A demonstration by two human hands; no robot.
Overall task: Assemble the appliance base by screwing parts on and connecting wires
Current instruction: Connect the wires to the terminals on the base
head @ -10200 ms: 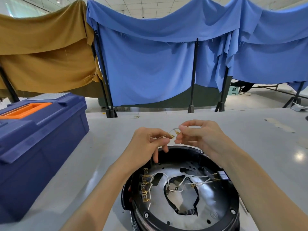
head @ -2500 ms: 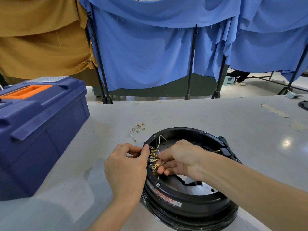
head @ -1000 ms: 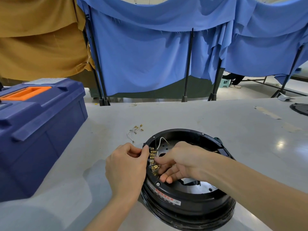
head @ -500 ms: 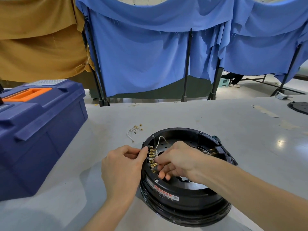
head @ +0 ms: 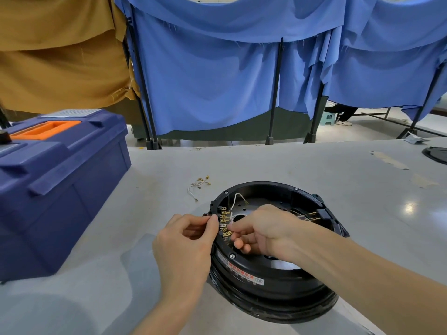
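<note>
A round black appliance base [head: 278, 284] lies on the grey table [head: 290, 165], tilted toward me. A row of brass terminals [head: 224, 220] runs along its inner left wall, with white wires [head: 238, 197] looping up from them. My left hand [head: 186, 240] grips the base's left rim beside the terminals, thumb on the edge. My right hand [head: 263, 228] reaches inside and pinches a white wire's end at the terminal row. Its fingertips hide the connector. More brass connectors [head: 312, 215] show at the right inner wall.
A loose bundle of white wires with brass ends [head: 198, 186] lies on the table behind the base. A big blue toolbox [head: 55, 184] with an orange handle stands at the left. A black round part [head: 436, 154] sits at the far right edge. Blue and tan curtains hang behind.
Ten seconds ago both hands held a small wire above the base. Since then they have dropped to the terminal row, and over the last second they have stayed there with only slight finger shifts.
</note>
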